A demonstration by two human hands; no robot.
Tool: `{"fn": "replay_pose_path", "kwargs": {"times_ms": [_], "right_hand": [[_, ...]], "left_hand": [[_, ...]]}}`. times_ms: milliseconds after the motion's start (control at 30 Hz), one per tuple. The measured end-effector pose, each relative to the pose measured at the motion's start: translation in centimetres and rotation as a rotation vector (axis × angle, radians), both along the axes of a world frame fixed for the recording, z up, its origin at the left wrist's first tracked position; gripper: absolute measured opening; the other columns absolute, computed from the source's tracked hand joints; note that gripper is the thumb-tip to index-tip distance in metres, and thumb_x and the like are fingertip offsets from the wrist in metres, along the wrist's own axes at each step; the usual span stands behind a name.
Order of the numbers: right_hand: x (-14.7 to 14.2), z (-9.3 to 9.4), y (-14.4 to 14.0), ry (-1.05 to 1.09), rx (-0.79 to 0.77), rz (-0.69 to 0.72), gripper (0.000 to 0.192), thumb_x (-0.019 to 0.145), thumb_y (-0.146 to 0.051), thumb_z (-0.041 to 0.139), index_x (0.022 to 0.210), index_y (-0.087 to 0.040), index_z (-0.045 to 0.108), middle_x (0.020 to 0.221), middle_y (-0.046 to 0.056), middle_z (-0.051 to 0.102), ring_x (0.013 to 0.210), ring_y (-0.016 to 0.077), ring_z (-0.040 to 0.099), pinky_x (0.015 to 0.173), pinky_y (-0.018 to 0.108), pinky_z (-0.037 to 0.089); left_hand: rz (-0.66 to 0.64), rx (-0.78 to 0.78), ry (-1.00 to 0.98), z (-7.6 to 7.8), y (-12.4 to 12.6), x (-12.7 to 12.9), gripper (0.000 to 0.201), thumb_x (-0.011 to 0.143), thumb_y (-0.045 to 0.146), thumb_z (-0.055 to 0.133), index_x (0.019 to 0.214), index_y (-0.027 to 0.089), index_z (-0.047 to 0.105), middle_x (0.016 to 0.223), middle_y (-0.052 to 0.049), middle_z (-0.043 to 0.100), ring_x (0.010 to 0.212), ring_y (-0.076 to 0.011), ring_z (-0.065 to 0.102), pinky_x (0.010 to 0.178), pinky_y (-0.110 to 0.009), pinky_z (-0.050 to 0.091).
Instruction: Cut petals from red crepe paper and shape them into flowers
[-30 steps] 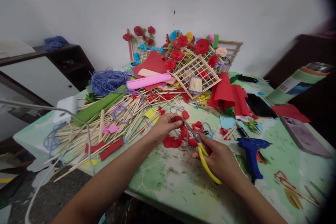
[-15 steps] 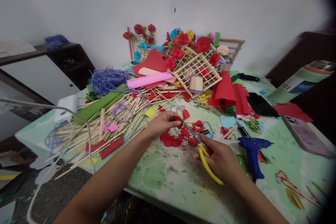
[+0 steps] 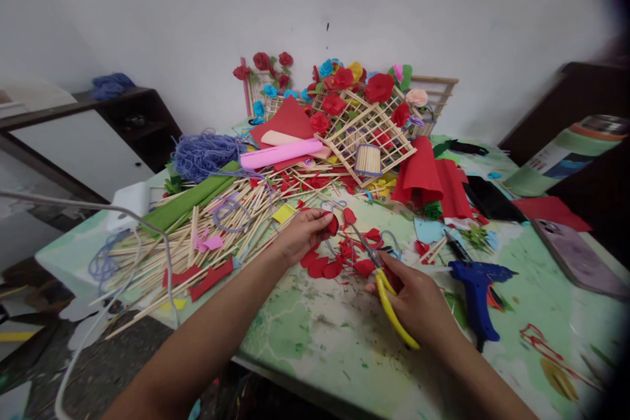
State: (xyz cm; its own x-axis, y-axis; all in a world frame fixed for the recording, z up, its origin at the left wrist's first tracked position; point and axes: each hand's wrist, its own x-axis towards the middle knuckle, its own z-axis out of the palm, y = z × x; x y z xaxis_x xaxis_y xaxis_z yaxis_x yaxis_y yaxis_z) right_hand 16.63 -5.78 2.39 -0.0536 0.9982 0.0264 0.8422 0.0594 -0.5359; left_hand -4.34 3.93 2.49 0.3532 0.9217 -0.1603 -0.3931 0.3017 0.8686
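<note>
Between its thumb and fingers, my left hand (image 3: 306, 233) pinches a small red paper petal (image 3: 333, 226). My right hand (image 3: 409, 289) grips the yellow-handled scissors (image 3: 388, 305), whose metal blades point up and left, just right of the petal and apart from it. More cut red petals (image 3: 325, 266) and scraps lie on the table below and between the hands. A loop of pale purple cord shows partly among them.
Thin wooden sticks (image 3: 216, 230), purple yarn (image 3: 204, 154) and a green paper roll (image 3: 189, 198) fill the left. Stick lattices (image 3: 371, 138) with paper flowers stand behind. To the right are red paper (image 3: 418, 174), a blue glue gun (image 3: 475, 295), a phone (image 3: 575, 256) and a bottle (image 3: 566, 154).
The scissor blades have drawn away to the right from the petal in my left hand. The petal now shows more fully, and the view has shifted slightly.
</note>
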Motion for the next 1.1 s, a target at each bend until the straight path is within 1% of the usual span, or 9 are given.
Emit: {"fn": "replay_pose_path", "kwargs": {"times_ms": [100,233,300,400,500,633,767,1000,1100], "right_hand": [[-0.3,0.4,-0.2,-0.100,0.018,0.017,0.052,0.079,-0.051,0.056,0.125,-0.026,0.058,0.080,0.003,0.073,0.069,0.0208,0.066,0.056,0.025,0.042],[-0.6,0.4,-0.3,-0.238,0.028,-0.013,0.048,0.082,-0.047,0.051,0.125,-0.025,0.057,0.088,0.005,0.074,0.075,0.0230,0.068,0.057,0.025,0.040],[-0.7,0.1,-0.2,-0.295,0.005,-0.037,0.049,0.083,-0.044,0.050,0.127,-0.024,0.056,0.094,0.007,0.073,0.078,0.0241,0.068,0.057,0.026,0.039],[-0.6,-0.3,0.0,-0.346,-0.050,-0.032,0.053,0.082,-0.040,0.049,0.132,-0.021,0.051,0.092,0.008,0.073,0.077,0.0249,0.068,0.055,0.027,0.036],[-0.6,-0.5,0.1,-0.355,-0.051,0.005,0.055,0.081,-0.036,0.050,0.133,-0.019,0.049,0.097,0.009,0.072,0.081,0.0251,0.067,0.058,0.028,0.038],[-0.8,-0.4,0.0,-0.365,0.007,0.040,0.054,0.076,-0.027,0.054,0.129,-0.016,0.052,0.110,0.012,0.068,0.096,0.0264,0.063,0.070,0.029,0.042],[-0.9,-0.4,-0.3,-0.321,0.017,0.030,0.048,0.077,-0.025,0.053,0.124,-0.017,0.055,0.105,0.012,0.069,0.092,0.0255,0.065,0.070,0.029,0.042],[-0.7,0.1,-0.4,-0.054,0.046,-0.146,0.049,0.078,-0.041,0.055,0.124,-0.024,0.053,0.086,0.003,0.072,0.073,0.0221,0.068,0.057,0.026,0.042],[-0.7,0.2,-0.3,-0.026,0.080,-0.149,0.056,0.075,-0.039,0.057,0.129,-0.024,0.049,0.094,0.004,0.072,0.079,0.0230,0.068,0.061,0.027,0.045]], "left_hand": [[0.071,-0.070,-0.037,0.1,0.0,0.1,0.026,0.057,0.029,0.082,0.065,0.012,0.063,0.061,0.000,0.061,0.055,-0.0067,0.054,0.058,-0.018,0.043],[0.151,-0.076,-0.037,0.2,0.1,0.1,0.025,0.056,0.025,0.082,0.066,0.011,0.064,0.059,0.000,0.061,0.053,-0.0061,0.054,0.054,-0.017,0.043],[0.196,-0.089,-0.038,0.3,0.2,0.0,0.025,0.055,0.021,0.082,0.070,0.012,0.065,0.060,0.001,0.063,0.053,-0.0066,0.056,0.055,-0.017,0.044],[0.257,-0.107,-0.063,0.3,0.2,-0.1,0.026,0.052,0.016,0.082,0.071,0.013,0.065,0.063,0.001,0.065,0.055,-0.0075,0.059,0.057,-0.018,0.046],[0.268,-0.108,-0.085,0.3,0.2,-0.1,0.025,0.053,0.016,0.082,0.071,0.013,0.065,0.065,0.000,0.067,0.058,-0.0084,0.061,0.060,-0.019,0.048],[0.248,-0.096,-0.076,0.1,0.1,0.1,0.023,0.057,0.018,0.081,0.074,0.011,0.067,0.066,-0.002,0.067,0.060,-0.0078,0.061,0.062,-0.017,0.047],[0.213,-0.063,-0.058,-0.1,-0.1,0.3,0.024,0.058,0.018,0.081,0.076,0.010,0.066,0.066,-0.001,0.066,0.059,-0.0063,0.058,0.059,-0.016,0.044],[0.217,-0.035,-0.093,0.1,-0.7,0.6,0.028,0.053,0.014,0.083,0.070,0.012,0.061,0.064,0.001,0.063,0.057,-0.0054,0.056,0.057,-0.016,0.042],[0.205,-0.056,-0.122,0.1,-1.1,1.0,0.032,0.050,0.011,0.083,0.072,0.012,0.060,0.066,0.002,0.063,0.059,-0.0053,0.057,0.059,-0.016,0.043]]}}
